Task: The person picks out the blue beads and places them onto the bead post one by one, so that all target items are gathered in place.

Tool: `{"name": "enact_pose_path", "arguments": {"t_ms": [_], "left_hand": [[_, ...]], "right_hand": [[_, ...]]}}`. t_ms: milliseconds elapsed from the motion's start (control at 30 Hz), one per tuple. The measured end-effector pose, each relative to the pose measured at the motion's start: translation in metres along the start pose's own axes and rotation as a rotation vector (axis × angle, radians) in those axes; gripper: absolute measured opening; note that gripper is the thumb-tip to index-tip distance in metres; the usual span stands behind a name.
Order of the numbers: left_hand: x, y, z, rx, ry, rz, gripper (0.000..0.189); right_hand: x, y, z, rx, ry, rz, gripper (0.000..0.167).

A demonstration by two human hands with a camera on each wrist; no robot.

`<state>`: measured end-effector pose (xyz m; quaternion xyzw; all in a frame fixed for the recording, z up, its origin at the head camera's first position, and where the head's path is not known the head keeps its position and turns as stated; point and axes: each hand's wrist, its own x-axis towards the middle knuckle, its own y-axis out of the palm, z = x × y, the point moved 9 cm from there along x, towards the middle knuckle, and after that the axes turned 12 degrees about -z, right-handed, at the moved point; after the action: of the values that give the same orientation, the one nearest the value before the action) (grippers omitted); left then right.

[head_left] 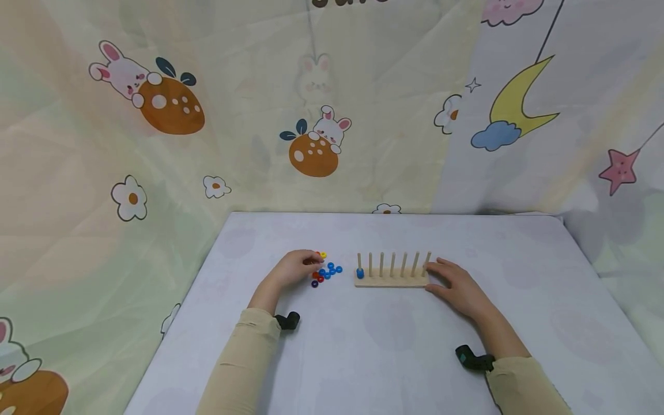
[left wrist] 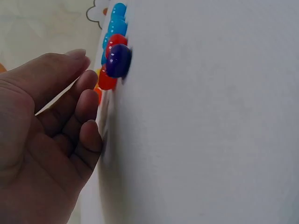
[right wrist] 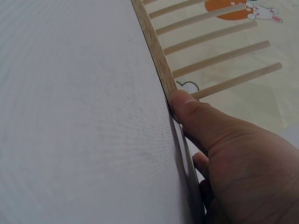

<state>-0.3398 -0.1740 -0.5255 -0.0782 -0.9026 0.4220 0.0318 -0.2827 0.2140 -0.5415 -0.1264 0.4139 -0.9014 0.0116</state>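
Note:
My left hand [head_left: 297, 267] hovers at the left side of a small pile of beads, its fingers loosely bent and no bead visible between thumb and fingertips. Several blue beads [head_left: 331, 272] lie there with red ones, a dark purple bead [left wrist: 118, 61] nearest me and a yellow bead [head_left: 324, 255] at the back. To their right stands a wooden peg board [head_left: 391, 282] with a row of upright pegs. Blue beads [head_left: 360, 274] sit stacked on its leftmost peg. My right hand [head_left: 459, 288] grips the board's right end, thumb [right wrist: 187, 103] on the front corner and fingers behind.
Both the beads and the board rest on a white-covered table [head_left: 384, 357]. Behind the table hangs a printed cloth [head_left: 249, 115] with rabbits, flowers and a moon. A black wrist camera [head_left: 288, 321] is strapped at the left sleeve, another camera [head_left: 473, 358] at the right.

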Motion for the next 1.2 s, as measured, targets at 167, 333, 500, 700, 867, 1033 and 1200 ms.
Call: {"name": "enact_pose_path", "arguments": {"t_ms": [167,333,500,700,867,1033,1200], "left_hand": [[0.0,0.005,0.005,-0.02,-0.003,0.036,0.016],[0.0,0.008,0.007,-0.019,-0.001,0.045,0.018],[0.001,0.008,0.007,0.001,-0.014,0.039,0.016],[0.003,0.006,0.007,0.041,-0.02,0.001,0.018],[0.004,0.005,0.011,0.043,-0.033,-0.005,0.023],[0.004,0.006,0.012,0.032,-0.036,0.02,0.022],[0.006,0.006,0.008,0.011,-0.037,0.038,0.017]], "right_hand": [[0.0,-0.001,0.0,-0.002,-0.005,0.0,0.058],[0.001,-0.001,0.0,-0.003,-0.012,0.003,0.058],[0.001,-0.002,0.001,-0.003,-0.017,0.001,0.058],[0.001,-0.001,0.001,-0.002,-0.011,0.005,0.058],[0.001,-0.001,0.001,-0.004,-0.009,0.007,0.058],[0.001,0.0,0.0,-0.002,-0.004,0.007,0.057],[0.0,0.001,-0.001,0.001,-0.001,0.002,0.057]]}}
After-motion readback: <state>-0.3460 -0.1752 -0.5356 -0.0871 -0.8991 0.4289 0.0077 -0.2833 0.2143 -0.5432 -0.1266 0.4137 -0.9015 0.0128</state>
